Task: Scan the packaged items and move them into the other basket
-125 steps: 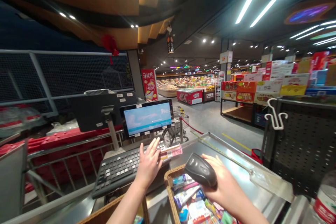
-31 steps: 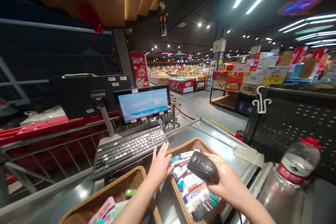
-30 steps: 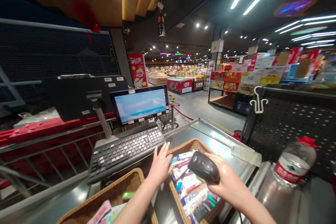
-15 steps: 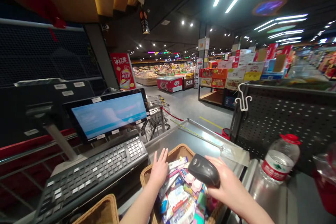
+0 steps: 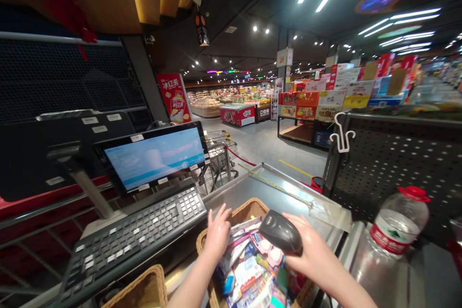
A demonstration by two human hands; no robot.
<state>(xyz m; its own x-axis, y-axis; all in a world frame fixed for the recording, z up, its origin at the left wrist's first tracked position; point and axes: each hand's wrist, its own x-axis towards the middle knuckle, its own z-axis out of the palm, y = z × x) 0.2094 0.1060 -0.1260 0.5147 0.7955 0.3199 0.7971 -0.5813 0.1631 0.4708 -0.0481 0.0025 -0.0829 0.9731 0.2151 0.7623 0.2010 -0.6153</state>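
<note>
My right hand is wrapped around a black handheld barcode scanner, held above a wicker basket. Packed into this basket are small colourful packets, several of them overlapping. Over the basket's left rim hovers my left hand, fingers apart and slightly bent, with nothing visible in it. Its fingertips are close to the end of a keyboard. Whether the palm touches the packets beneath, I cannot tell.
A lit monitor stands behind the keyboard. Part of another wicker basket shows at lower left. To the right is a large red-capped bottle beside a perforated panel with white hooks. Beyond the metal counter stand shopping carts.
The view has turned slightly left. My left hand's fingers have bent a little from being stretched out. My right hand keeps the scanner in nearly the same place over the basket.
</note>
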